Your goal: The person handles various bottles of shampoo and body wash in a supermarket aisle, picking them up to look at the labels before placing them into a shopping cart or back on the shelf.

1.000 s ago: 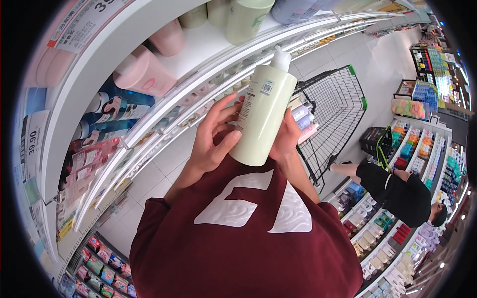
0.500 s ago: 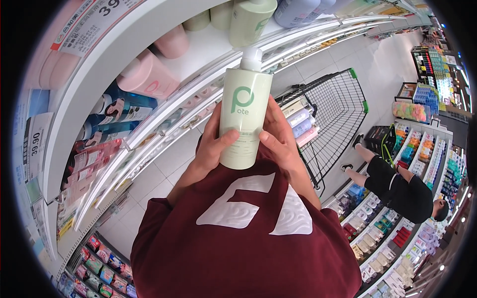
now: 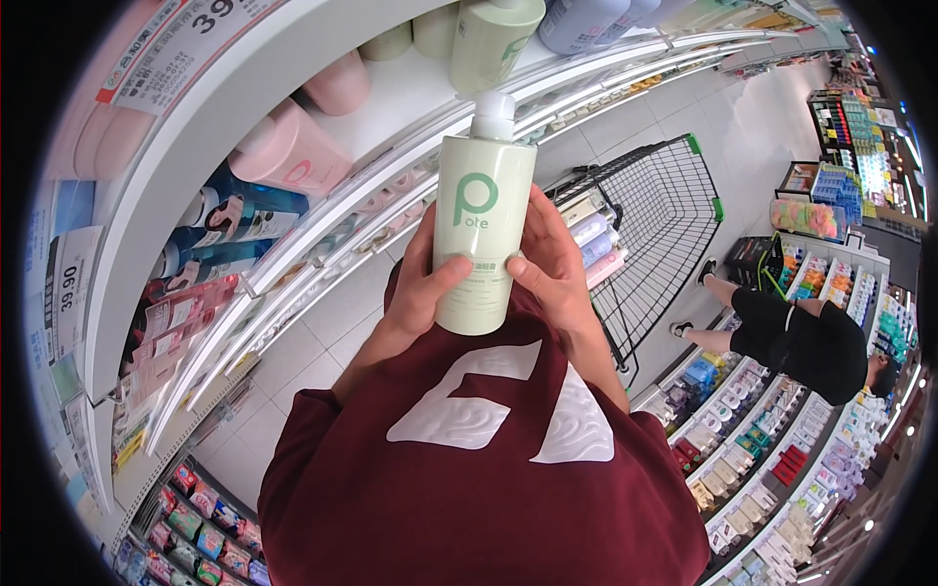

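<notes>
A pale green bottle (image 3: 486,220) with a whitish cap is held upright in front of my chest, its printed front turned toward me. My left hand (image 3: 422,283) wraps its left side, the thumb lying across the front. Round the right side is my right hand (image 3: 550,264), with its thumb also on the front; the other fingers are mostly hidden behind the bottle. Just beyond it, a similar green bottle (image 3: 495,44) stands on the white shelf (image 3: 391,112). Pink bottles (image 3: 293,151) and lilac bottles (image 3: 583,21) share that shelf.
To my right stands a black wire shopping cart (image 3: 655,234) with green corners, holding several bottles (image 3: 591,234). Beyond it, a person in black (image 3: 796,337) bends by stocked shelves (image 3: 782,439). Blue bottles (image 3: 239,210) fill a lower shelf at left; pale tiles (image 3: 322,313) cover the floor.
The person in black has leaned a little farther right and down toward the shelves. The bottle in my hands has barely shifted, and both hands keep their grip.
</notes>
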Tool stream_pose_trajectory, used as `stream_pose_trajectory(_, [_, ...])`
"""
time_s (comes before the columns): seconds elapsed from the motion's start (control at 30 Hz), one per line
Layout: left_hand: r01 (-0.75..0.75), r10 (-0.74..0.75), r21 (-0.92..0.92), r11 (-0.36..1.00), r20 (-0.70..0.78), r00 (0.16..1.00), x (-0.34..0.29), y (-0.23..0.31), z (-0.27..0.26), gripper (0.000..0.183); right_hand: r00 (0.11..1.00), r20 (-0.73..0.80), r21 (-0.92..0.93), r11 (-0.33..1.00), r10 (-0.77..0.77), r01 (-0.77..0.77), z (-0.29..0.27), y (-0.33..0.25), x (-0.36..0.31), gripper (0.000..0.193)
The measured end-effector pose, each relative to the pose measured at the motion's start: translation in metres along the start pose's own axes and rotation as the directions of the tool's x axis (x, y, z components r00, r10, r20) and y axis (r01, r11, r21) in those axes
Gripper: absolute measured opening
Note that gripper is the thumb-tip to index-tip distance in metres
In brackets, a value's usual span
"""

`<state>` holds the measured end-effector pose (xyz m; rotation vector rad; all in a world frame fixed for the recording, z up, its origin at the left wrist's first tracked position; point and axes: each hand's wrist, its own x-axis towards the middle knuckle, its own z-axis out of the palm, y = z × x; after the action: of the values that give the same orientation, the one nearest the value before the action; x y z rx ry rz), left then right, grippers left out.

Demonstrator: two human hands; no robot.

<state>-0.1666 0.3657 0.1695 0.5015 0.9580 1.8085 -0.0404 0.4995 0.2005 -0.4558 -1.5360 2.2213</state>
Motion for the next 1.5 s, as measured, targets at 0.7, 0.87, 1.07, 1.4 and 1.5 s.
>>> stream_pose_trajectory(0.7, [-0.345,0.758,0.937,0.057,0.185,0.626,0.050,0.052,0.003,0.090,0.860,-0.062,-0.420,0.795,-0.506,0.437,0.038,-0.021,0.067,0.093])
stream_pose_trajectory(0.87, [-0.307,0.828,0.927,0.214,-0.005,0.561,0.080,0.044,-0.001,0.079,0.811,0.012,-0.436,0.726,-0.585,0.531,0.040,-0.001,0.106,0.098])
stream_pose_trajectory(1.07, [-0.261,0.793,0.899,0.352,-0.138,0.593,0.112,0.041,-0.017,0.078,0.855,-0.089,-0.217,0.848,-0.511,0.484,0.049,0.017,0.141,0.094])
stream_pose_trajectory(1.4, [-0.337,0.683,0.723,0.603,-0.250,0.686,0.128,0.038,-0.039,0.078,0.908,-0.029,-0.428,0.826,-0.419,0.367,0.026,0.042,0.139,0.075])
stream_pose_trajectory(1.5, [-0.339,0.680,0.717,0.610,-0.252,0.689,0.133,0.037,-0.039,0.078,0.928,-0.036,-0.338,0.878,-0.372,0.339,0.020,0.046,0.140,0.075])
